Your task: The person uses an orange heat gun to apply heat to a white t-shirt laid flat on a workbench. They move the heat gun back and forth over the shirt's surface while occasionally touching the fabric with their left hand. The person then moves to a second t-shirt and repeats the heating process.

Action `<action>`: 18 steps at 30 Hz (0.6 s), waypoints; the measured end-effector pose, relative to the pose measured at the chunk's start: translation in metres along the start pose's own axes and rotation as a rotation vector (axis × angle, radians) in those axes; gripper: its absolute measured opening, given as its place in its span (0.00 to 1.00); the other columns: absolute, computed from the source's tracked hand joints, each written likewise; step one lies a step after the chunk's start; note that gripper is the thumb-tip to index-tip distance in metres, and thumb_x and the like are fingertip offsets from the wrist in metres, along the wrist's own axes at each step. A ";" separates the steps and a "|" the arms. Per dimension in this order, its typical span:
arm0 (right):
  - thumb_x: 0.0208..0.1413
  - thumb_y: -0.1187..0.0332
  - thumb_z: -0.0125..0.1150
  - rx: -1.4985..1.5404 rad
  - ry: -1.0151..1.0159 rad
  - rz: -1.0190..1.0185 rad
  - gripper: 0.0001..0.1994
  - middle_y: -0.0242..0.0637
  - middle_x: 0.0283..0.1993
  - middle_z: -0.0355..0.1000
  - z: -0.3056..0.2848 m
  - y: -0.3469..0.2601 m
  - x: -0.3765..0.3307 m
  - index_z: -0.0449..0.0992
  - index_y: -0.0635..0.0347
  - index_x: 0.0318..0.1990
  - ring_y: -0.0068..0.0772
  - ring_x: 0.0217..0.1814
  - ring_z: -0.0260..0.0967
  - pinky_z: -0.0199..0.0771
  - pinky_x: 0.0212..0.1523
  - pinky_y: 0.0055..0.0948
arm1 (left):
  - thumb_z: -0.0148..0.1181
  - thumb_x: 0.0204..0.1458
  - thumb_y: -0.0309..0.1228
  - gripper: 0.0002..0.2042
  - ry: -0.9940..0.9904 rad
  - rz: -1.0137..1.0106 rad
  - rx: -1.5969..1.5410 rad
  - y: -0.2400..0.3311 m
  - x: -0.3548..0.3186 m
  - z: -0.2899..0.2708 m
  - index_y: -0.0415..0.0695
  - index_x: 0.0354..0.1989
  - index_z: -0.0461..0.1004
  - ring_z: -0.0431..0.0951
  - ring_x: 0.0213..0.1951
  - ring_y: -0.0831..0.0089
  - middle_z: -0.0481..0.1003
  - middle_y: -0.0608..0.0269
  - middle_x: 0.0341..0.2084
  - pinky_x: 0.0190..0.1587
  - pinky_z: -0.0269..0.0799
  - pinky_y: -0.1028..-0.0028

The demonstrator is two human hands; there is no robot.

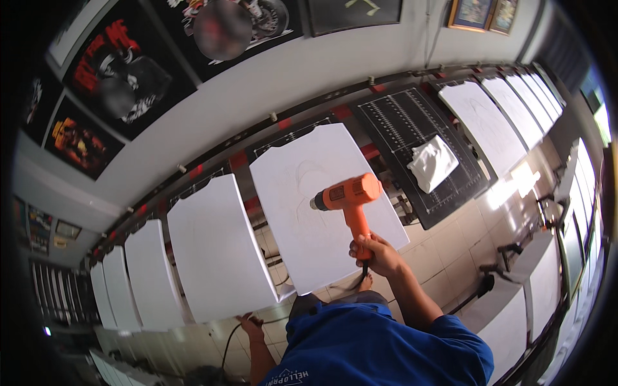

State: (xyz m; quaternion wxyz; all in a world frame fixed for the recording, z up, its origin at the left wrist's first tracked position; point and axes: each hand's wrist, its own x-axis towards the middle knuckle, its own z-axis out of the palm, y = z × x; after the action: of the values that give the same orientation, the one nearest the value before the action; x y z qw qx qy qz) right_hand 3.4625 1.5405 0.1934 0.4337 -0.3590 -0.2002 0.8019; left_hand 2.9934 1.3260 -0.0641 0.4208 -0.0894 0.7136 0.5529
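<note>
My right hand (378, 255) is wrapped round the handle of an orange heat gun (351, 193). Its metal nozzle points left, above a board covered in white fabric (290, 238) that carries a faint line drawing. Low on the left, my left hand (251, 325) is closed around a black power cord (226, 350), beside the near edge of another white-covered board (212, 251). The cord runs on past my legs toward the heat gun's handle, partly hidden by my body.
Several white-covered boards stretch left and right along a rail (273, 118). A black gridded board (405, 122) at right bears a crumpled white cloth (434, 163). Another row of boards (547, 276) stands behind on the right. Posters (125, 71) hang on the wall; tiled floor (450, 270) lies below.
</note>
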 end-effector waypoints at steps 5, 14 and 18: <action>0.59 0.53 0.59 -0.272 -0.072 0.025 0.19 0.28 0.29 0.65 0.012 -0.051 0.066 0.67 0.56 0.49 0.19 0.30 0.65 0.62 0.25 0.19 | 0.36 0.55 0.70 0.39 0.049 0.108 -0.150 0.022 -0.069 0.060 0.37 0.38 0.68 0.59 0.14 0.73 0.60 0.67 0.11 0.20 0.64 0.70; 0.60 0.50 0.54 -0.777 -0.091 -0.056 0.22 0.31 0.28 0.69 0.085 -0.129 0.206 0.71 0.64 0.44 0.19 0.26 0.67 0.63 0.23 0.20 | 0.42 0.56 0.66 0.37 0.387 0.141 -0.299 0.029 -0.047 0.066 0.34 0.41 0.66 0.51 0.13 0.80 0.52 0.72 0.13 0.15 0.50 0.78; 0.59 0.52 0.55 -0.938 -0.045 -0.022 0.18 0.32 0.27 0.68 0.084 -0.129 0.225 0.72 0.61 0.34 0.21 0.25 0.67 0.62 0.23 0.21 | 0.39 0.59 0.65 0.37 0.490 0.098 -0.340 0.034 -0.042 0.061 0.34 0.42 0.70 0.45 0.13 0.82 0.49 0.76 0.10 0.15 0.43 0.78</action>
State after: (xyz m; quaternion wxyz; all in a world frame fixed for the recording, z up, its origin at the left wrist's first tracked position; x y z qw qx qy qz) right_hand 3.3885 1.7981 0.2400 0.2287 -0.4967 -0.5539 0.6278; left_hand 3.0300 1.3777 -0.0124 0.1878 -0.2548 0.6945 0.6461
